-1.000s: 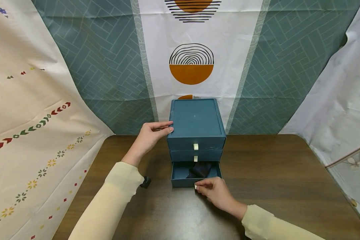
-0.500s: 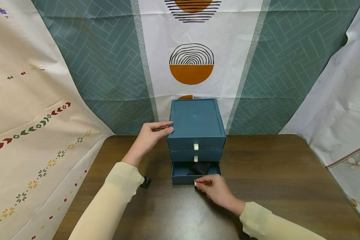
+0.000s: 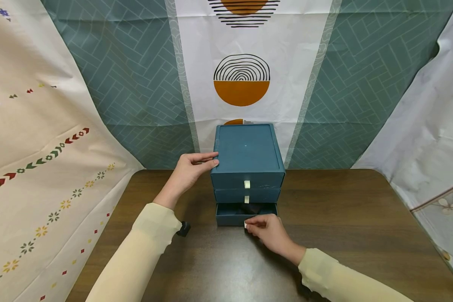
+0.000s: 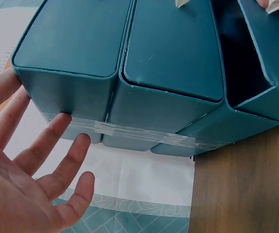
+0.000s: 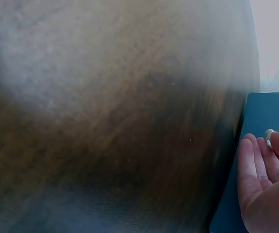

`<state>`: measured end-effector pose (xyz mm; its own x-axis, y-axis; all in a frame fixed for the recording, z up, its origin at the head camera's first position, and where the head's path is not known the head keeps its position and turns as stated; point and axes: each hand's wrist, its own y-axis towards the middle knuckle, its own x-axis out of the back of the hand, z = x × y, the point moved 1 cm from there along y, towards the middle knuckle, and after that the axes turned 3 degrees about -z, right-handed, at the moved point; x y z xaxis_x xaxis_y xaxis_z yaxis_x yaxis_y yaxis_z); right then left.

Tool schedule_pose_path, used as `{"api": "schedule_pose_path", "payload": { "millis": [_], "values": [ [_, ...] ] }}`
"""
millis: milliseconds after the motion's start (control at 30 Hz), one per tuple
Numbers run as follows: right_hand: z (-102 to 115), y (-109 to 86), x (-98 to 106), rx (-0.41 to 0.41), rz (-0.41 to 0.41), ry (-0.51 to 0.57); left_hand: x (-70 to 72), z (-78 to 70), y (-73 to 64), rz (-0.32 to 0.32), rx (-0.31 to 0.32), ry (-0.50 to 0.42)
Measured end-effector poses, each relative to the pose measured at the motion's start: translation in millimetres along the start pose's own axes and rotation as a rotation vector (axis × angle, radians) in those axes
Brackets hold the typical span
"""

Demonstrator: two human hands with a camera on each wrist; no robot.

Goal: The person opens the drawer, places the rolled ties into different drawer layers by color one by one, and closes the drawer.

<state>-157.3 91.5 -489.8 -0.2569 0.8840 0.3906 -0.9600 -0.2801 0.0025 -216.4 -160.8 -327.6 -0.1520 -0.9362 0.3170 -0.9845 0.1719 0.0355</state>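
A blue three-drawer box (image 3: 247,149) stands on the table against the back cloth. Its bottom drawer (image 3: 228,220) is pulled partly out, with a dark, soft-looking item (image 3: 252,208) inside, mostly hidden. My right hand (image 3: 269,235) pinches the small white pull tab (image 5: 269,136) on that drawer's front between thumb and fingers. My left hand (image 3: 190,170) rests against the box's upper left edge; in the left wrist view its fingers (image 4: 71,160) are spread, some touching the side. The upper two drawers, with white tabs (image 3: 247,184), are closed.
The brown wooden table (image 3: 336,218) extends to both sides of the box. Patterned cloth (image 3: 136,84) hangs behind and along the sides. Clear tape (image 4: 129,131) runs across the box's side. A small black object (image 3: 183,229) sits at the left sleeve cuff.
The bottom drawer has slid inward, toward the box, with my right hand moving along on its tab. Less of the dark item shows now. My left hand has stayed in place.
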Motion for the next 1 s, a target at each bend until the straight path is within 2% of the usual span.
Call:
{"api": "schedule_pose_path", "payload": {
  "millis": [133, 367, 600, 733, 967, 1000],
  "values": [
    [-7.9, 6.8, -0.8, 0.014, -0.008, -0.022, 0.7, -0.2, 0.2, -0.001, -0.002, 0.007],
    [-6.9, 13.6, 0.0, 0.024, -0.012, -0.033, 2.0, 2.6, 1.8, -0.005, 0.001, -0.002],
    [-6.0, 18.0, 0.9, -0.001, -0.015, -0.017, 2.6, 21.1, 12.4, -0.014, -0.011, 0.006],
    [-6.4, 20.8, 1.3, -0.004, -0.017, -0.009, 2.6, 25.7, 14.3, -0.023, -0.021, 0.011],
    [-6.1, 25.2, 2.1, 0.0, -0.037, -0.02, 1.0, 0.4, 0.1, 0.001, -0.005, -0.004],
    [-6.6, 26.0, 2.0, 0.0, -0.038, -0.022, 0.9, 0.4, 0.0, 0.0, -0.009, -0.003]
  ]
}}
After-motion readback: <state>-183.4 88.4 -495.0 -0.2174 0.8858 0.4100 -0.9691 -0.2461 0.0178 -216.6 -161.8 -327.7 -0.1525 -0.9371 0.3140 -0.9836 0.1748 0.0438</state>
